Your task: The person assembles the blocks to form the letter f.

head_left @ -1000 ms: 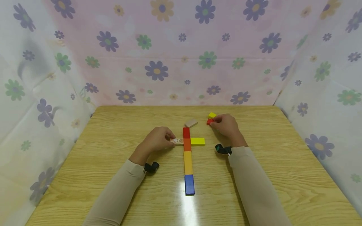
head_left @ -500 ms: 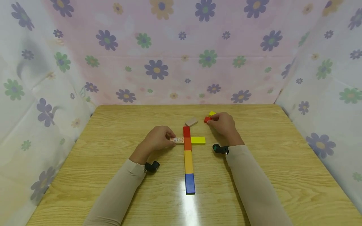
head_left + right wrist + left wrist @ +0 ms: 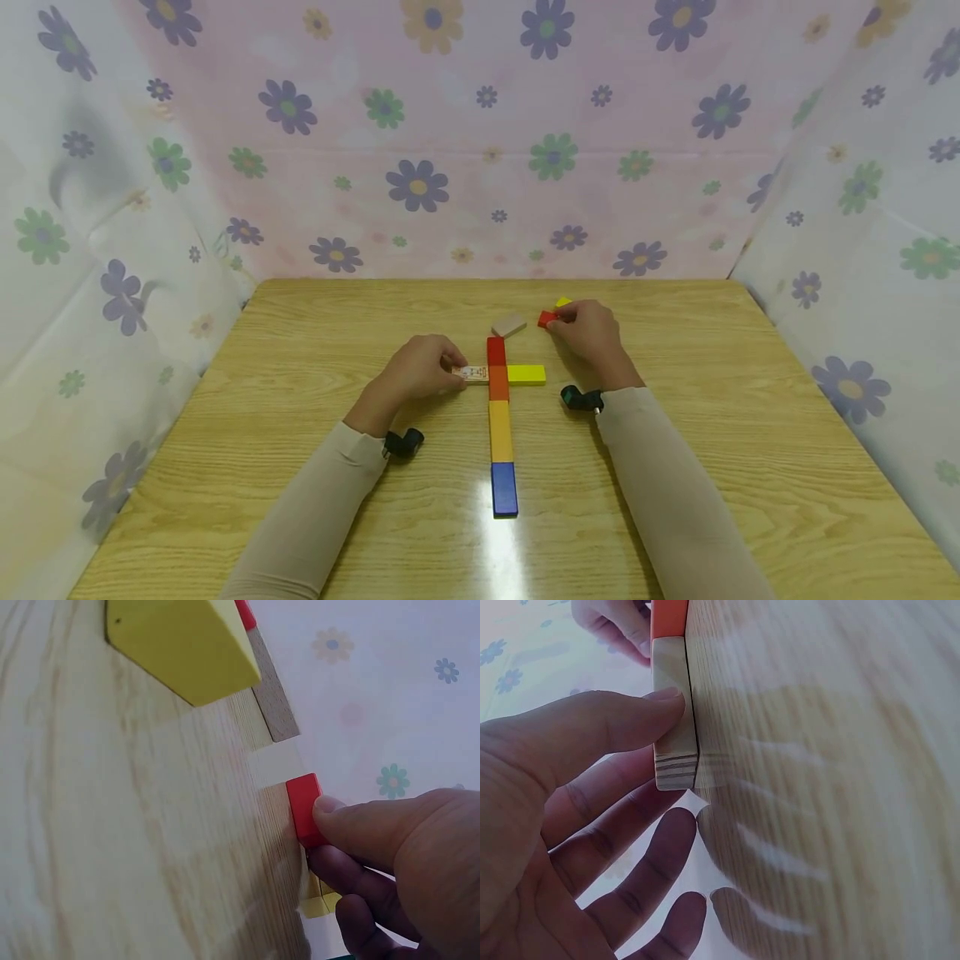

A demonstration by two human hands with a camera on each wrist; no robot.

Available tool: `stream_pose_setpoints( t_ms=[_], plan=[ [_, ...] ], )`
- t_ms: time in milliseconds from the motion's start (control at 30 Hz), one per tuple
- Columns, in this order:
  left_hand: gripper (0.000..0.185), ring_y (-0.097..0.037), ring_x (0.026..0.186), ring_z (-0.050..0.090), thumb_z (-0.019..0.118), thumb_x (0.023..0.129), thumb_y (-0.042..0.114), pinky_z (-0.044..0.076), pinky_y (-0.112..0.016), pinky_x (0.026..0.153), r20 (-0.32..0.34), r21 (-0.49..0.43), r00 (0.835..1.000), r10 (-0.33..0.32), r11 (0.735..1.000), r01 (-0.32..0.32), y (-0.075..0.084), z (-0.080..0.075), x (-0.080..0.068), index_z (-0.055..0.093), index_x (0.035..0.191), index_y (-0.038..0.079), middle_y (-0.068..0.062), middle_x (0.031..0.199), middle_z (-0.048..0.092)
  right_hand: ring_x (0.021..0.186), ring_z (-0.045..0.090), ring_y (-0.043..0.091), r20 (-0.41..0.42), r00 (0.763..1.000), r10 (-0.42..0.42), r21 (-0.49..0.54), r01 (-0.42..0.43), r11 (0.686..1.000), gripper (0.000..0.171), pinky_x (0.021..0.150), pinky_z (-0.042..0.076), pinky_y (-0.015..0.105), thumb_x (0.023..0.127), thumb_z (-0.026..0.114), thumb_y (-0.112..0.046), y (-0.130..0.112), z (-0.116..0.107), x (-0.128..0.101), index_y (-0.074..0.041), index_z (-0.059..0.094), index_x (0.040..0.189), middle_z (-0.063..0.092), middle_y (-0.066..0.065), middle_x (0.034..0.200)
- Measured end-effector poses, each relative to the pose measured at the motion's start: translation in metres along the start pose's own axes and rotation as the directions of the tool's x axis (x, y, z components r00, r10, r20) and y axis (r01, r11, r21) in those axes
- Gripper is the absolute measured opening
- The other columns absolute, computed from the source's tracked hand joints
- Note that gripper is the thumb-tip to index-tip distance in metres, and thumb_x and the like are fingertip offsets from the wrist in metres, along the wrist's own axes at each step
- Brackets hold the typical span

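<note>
While the head view is looking down on the wooden table [image 3: 300, 467], a line of blocks [image 3: 500, 421] is lying at its middle, running red, orange, yellow, blue toward the person. Left hand [image 3: 420, 371] is resting just left of the line, fingertips pinching a pale printed block [image 3: 471, 374] that is touching the orange segment. Yellow block [image 3: 527, 374] is lying against the line's right side, opposite. Right hand [image 3: 588, 329] is sitting beyond and right of the line, fingers curled on a small red block [image 3: 547, 318]. Small yellow block [image 3: 562, 302] is peeking out behind that hand; plain wooden block [image 3: 508, 324] is lying just past the line's far end.

Left wrist view: thumb [image 3: 622, 724] is pressing the pale block's [image 3: 673, 712] edge, orange segment [image 3: 668, 618] is touching its far end.

Right wrist view: right hand [image 3: 397, 855] is pinching the red block [image 3: 306, 810] on the table, yellow block [image 3: 180, 645] well apart from it.
</note>
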State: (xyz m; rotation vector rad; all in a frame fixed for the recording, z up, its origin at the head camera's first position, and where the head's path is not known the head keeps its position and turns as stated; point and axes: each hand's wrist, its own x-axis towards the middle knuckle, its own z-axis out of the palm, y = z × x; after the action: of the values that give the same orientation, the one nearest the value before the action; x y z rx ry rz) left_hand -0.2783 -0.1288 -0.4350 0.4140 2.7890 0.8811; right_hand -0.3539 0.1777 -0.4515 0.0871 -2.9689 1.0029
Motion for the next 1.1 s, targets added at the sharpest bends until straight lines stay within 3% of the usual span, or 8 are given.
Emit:
stream_pose_setpoints(
  t_ms=[433, 1100],
  plan=[
    [0.023, -0.017, 0.093, 0.064, 0.087, 0.084, 0.024, 0.056, -0.038, 0.088, 0.006, -0.006, 1.000, -0.007, 1.000, 0.007, 0.001, -0.001, -0.001, 0.080, 0.106, 0.018, 0.002, 0.104, 0.075, 0.123, 0.062, 0.035, 0.047, 0.997, -0.055, -0.010, 0.055, 0.998, 0.038, 0.107, 0.047, 0.054, 0.101, 0.069, -0.031, -0.006, 0.004, 0.003, -0.011, 0.071, 0.134, 0.070, 0.012, 0.132],
    [0.025, -0.017, 0.090, 0.063, 0.088, 0.083, 0.024, 0.055, -0.037, 0.086, 0.008, -0.038, 1.000, -0.005, 0.999, 0.006, 0.001, -0.002, -0.001, 0.080, 0.105, 0.016, 0.002, 0.101, 0.074, 0.115, 0.065, 0.032, 0.068, 0.993, -0.096, -0.025, 0.098, 0.995, 0.039, 0.105, 0.045, 0.055, 0.101, 0.069, -0.029, -0.013, 0.005, 0.006, -0.012, 0.069, 0.136, 0.073, 0.010, 0.126]
  ],
)
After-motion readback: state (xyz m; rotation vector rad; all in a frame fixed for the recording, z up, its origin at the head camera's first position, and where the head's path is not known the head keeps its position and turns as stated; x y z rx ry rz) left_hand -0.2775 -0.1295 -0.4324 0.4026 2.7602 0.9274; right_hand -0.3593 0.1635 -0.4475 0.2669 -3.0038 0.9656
